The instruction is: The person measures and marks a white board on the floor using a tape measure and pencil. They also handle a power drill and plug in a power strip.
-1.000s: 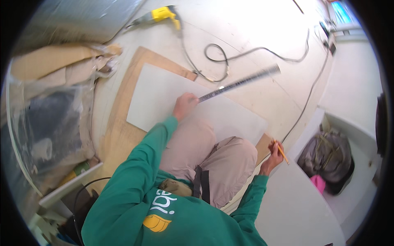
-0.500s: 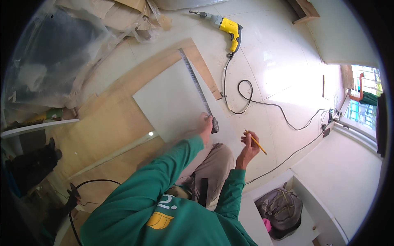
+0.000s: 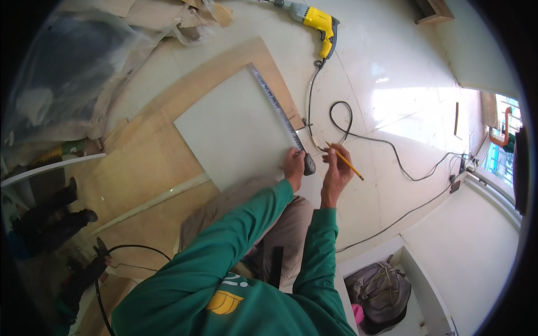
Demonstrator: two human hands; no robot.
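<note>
Close to my knees, my left hand [image 3: 293, 168] grips a tape measure; its dark case [image 3: 309, 164] shows at the fingers' right side. The blade [image 3: 274, 103] runs out from it along the right part of a pale rectangular panel [image 3: 224, 123], reaching the panel's far corner. That panel lies on a larger brown wooden board [image 3: 193, 84]. To the right of the tape case, my right hand [image 3: 338, 176] is raised and closed round a yellow pencil [image 3: 348, 164]. The pencil slants, its upper end toward the panel's right side.
A yellow drill [image 3: 320, 25] lies on the tiled floor beyond, its black cord [image 3: 386, 143] looping right. Plastic-wrapped sheets [image 3: 61, 73] lean at the far left. A backpack [image 3: 381, 291] sits in a white box-like cabinet [image 3: 403, 252] at lower right. Another person's hand [image 3: 103, 260] is at lower left.
My right hand has moved up and left with the pencil, nearer the tape case. My left hand and the tape case have shifted slightly right in view. The view itself has moved a little.
</note>
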